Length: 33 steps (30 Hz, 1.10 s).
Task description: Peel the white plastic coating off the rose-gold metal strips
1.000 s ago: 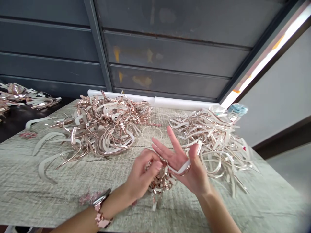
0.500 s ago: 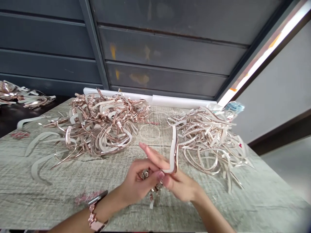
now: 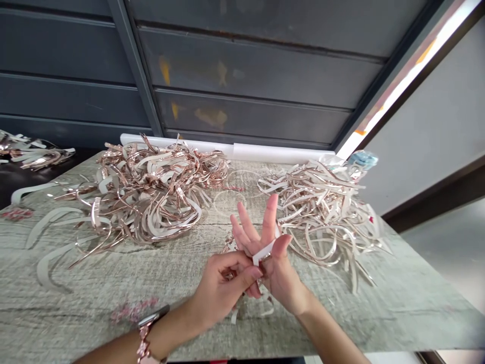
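Note:
My left hand (image 3: 217, 288) is closed in front of me, thumb pressed against the fingers. It pinches shiny rose-gold and white ribbon strips (image 3: 264, 251), and a short folded white piece sticks up past the thumb. Just to the right is my right hand (image 3: 284, 278), palm turned up and fingers spread, with the strip running across it between thumb and index finger. Loose strip ends (image 3: 234, 317) hang below the left hand. Part of the bundle is hidden behind the fingers.
Tangled rose-gold and white strips form a pile (image 3: 151, 187) at left and another pile (image 3: 322, 202) at right on the wood-patterned table (image 3: 94, 323). White rolls (image 3: 280, 153) lie along the back edge. More strips (image 3: 38, 151) rest on a dark surface at far left.
My right hand has turned palm up and spread its fingers. The long strip that stood upright over it now lies across the palm. My left hand keeps its pinch; the view has shifted slightly.

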Available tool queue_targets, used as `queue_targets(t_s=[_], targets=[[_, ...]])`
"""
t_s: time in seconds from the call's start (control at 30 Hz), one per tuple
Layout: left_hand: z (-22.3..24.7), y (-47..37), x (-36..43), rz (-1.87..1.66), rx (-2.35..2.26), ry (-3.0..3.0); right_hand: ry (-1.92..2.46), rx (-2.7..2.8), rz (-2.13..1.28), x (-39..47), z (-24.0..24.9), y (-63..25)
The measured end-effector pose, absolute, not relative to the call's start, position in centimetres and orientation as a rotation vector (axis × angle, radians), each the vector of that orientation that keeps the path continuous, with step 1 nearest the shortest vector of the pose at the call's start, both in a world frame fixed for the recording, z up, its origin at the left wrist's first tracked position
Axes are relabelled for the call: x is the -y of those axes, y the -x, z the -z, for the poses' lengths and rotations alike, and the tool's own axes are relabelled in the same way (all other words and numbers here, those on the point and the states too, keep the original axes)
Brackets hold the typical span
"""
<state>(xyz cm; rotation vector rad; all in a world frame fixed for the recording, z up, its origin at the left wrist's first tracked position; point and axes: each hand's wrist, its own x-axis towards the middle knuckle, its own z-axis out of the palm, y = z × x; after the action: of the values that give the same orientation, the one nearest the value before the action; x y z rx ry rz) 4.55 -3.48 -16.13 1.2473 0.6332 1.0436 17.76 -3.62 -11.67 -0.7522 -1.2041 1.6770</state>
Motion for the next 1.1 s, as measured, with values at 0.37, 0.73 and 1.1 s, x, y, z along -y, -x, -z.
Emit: queue_targets(t_s=[0.37, 0.73, 1.1], targets=[[17.1, -4.6, 3.8, -0.967, -0.691, -1.617, 0.447, 0.994, -1.635, 2.5, 11.3, -19.2], [17.0, -3.6, 2.1, -1.551, -0.432, -1.924, 0.335, 0.982, -1.641, 0.6, 10.3, -22.5], [15.1, -2.9, 1.3, -1.194, -0.818, -1.837, 0.528, 1.415, -1.632, 2.6, 11.9, -19.6]])
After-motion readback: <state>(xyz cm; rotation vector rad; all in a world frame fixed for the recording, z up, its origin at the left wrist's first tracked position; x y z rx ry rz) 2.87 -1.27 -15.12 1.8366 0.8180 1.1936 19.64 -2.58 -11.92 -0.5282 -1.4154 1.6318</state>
